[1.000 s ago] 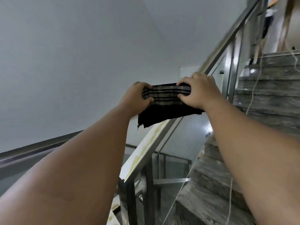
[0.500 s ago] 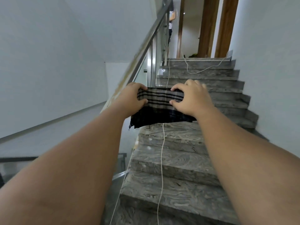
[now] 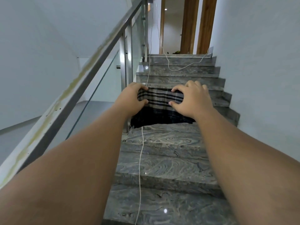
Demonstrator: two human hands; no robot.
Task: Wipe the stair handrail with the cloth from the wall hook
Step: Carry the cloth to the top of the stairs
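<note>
A dark cloth (image 3: 162, 109) with grey and black stripes along its top hangs in the air in front of me, over the steps. My left hand (image 3: 131, 99) grips its left end. My right hand (image 3: 191, 99) pinches its right end between curled fingers and thumb. The metal handrail (image 3: 90, 69) slopes up along the left side, its top face streaked yellowish and white. The cloth is apart from the rail, to its right.
Grey marble steps (image 3: 168, 161) climb to a landing with wooden door frames (image 3: 190, 25). A white cord (image 3: 141, 153) trails down the steps. Glass panels (image 3: 103, 75) and steel posts stand under the rail. A white wall (image 3: 259, 65) closes the right side.
The view has swung from the rail to the steps. Both hands with the cloth have come off the handrail and now hold it over the stairs.
</note>
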